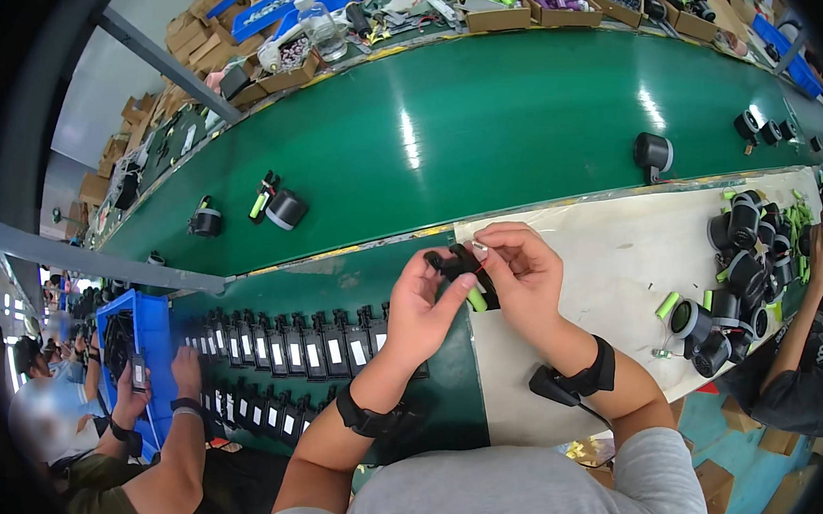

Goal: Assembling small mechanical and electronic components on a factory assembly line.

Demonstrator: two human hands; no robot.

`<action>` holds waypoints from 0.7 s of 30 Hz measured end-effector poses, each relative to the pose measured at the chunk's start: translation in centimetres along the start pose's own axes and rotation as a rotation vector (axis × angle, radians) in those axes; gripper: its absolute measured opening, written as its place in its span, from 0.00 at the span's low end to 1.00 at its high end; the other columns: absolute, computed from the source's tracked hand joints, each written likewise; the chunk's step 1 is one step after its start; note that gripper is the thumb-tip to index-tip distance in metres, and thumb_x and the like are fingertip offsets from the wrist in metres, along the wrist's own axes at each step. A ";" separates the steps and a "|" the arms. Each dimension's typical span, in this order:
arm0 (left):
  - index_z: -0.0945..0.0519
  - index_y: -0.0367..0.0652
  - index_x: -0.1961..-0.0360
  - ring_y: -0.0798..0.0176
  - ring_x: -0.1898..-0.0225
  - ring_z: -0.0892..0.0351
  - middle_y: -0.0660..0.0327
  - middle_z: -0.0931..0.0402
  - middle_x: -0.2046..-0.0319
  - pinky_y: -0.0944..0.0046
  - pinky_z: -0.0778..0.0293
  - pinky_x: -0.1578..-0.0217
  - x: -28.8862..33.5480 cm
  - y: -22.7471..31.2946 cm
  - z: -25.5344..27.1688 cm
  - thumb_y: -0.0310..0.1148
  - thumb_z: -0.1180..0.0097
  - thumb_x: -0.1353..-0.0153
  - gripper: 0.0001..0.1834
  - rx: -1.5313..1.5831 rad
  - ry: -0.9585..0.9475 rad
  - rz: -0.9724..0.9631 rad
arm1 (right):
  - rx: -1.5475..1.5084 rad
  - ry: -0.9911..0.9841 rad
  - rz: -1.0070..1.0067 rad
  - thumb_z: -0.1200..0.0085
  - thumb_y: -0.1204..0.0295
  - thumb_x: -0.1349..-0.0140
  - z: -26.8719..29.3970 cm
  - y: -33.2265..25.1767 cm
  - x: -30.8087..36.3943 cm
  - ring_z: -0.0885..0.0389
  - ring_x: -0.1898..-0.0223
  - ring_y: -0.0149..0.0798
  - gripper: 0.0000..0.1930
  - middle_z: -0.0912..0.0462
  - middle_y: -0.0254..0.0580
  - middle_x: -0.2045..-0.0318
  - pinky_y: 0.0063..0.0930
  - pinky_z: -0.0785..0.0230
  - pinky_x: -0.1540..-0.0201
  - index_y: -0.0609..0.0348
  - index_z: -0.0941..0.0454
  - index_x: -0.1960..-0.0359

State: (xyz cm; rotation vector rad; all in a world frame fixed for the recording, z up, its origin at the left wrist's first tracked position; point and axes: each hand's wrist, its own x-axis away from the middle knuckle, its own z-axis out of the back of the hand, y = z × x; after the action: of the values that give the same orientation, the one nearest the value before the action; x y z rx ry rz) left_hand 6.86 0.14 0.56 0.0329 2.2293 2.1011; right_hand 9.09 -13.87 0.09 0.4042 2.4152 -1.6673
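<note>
In front of my chest, my left hand (422, 309) is closed around a black plastic part (446, 262). A light green cylindrical cell (477, 300) shows just below that part, between my two hands. My right hand (531, 281) pinches a small white piece (480, 251) between thumb and fingers, close to the top of the black part. My fingers hide how the pieces join. Rows of flat black housings with white labels (313, 355) lie on the green table to the left of my left hand.
Black round units (736, 267) and green cells pile up on the pale sheet (599, 268) at right. A green conveyor belt (524, 104) carries several units beyond. Left, a co-worker's hand (186, 373) is near a blue bin (155, 321); another person's hand (822, 240) works at far right.
</note>
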 end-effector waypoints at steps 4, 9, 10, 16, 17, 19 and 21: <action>0.34 0.39 0.52 0.69 0.58 0.25 0.61 0.26 0.61 0.72 0.31 0.56 0.3 -0.7 0.8 0.25 0.50 0.34 0.11 0.286 -0.017 0.167 | 0.301 -0.004 0.216 0.44 0.88 0.48 0.6 0.0 -0.7 0.21 0.65 0.31 0.09 0.23 0.41 0.61 0.21 0.27 0.63 0.63 0.19 0.66; 0.36 0.43 0.50 0.61 0.66 0.20 0.54 0.23 0.62 0.64 0.24 0.63 0.2 2.4 0.2 0.27 0.63 0.30 0.10 0.401 0.016 0.190 | 0.457 -0.115 0.366 0.41 0.86 0.49 0.9 -0.5 -0.7 0.19 0.65 0.33 0.10 0.21 0.41 0.61 0.21 0.26 0.66 0.61 0.16 0.65; 0.37 0.43 0.48 0.63 0.65 0.21 0.54 0.25 0.62 0.65 0.24 0.62 0.2 2.5 0.1 0.27 0.63 0.30 0.11 0.402 0.005 0.168 | 0.470 -0.138 0.407 0.41 0.86 0.49 0.9 -0.5 -0.7 0.18 0.65 0.33 0.10 0.21 0.41 0.60 0.22 0.26 0.66 0.61 0.16 0.65; 0.40 0.38 0.44 0.69 0.66 0.24 0.57 0.28 0.61 0.69 0.26 0.64 0.5 2.8 -0.2 0.23 0.65 0.31 0.15 0.118 -0.067 0.031 | 0.328 -0.282 0.389 0.45 0.90 0.49 0.0 -1.7 -0.4 0.17 0.62 0.38 0.11 0.19 0.42 0.64 0.25 0.23 0.66 0.64 0.17 0.67; 0.39 0.37 0.45 0.69 0.67 0.25 0.58 0.28 0.62 0.69 0.26 0.65 0.4 2.7 -0.2 0.22 0.65 0.31 0.15 0.082 -0.074 -0.020 | 0.357 -0.302 0.437 0.45 0.90 0.50 0.0 -1.5 -0.6 0.18 0.60 0.39 0.11 0.19 0.42 0.64 0.26 0.23 0.66 0.64 0.17 0.67; 0.39 0.36 0.45 0.70 0.66 0.27 0.58 0.28 0.62 0.69 0.27 0.63 0.5 2.6 -0.4 0.21 0.65 0.32 0.14 0.037 -0.079 -0.043 | 0.389 -0.326 0.479 0.44 0.90 0.52 0.2 -1.2 -0.7 0.18 0.57 0.42 0.12 0.18 0.43 0.65 0.27 0.23 0.66 0.64 0.17 0.68; 0.38 0.35 0.46 0.69 0.64 0.28 0.58 0.28 0.61 0.69 0.29 0.60 0.7 2.8 -0.2 0.21 0.65 0.32 0.14 0.012 -0.073 0.009 | 0.391 -0.335 0.469 0.43 0.90 0.53 0.2 -1.0 -0.6 0.19 0.55 0.44 0.12 0.18 0.43 0.67 0.28 0.23 0.65 0.63 0.18 0.68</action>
State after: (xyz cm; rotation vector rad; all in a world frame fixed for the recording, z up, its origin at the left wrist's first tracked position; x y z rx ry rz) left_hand 6.05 0.16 3.38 0.1186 2.2044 2.0570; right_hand 9.35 -14.42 1.07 0.6299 1.6034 -1.7978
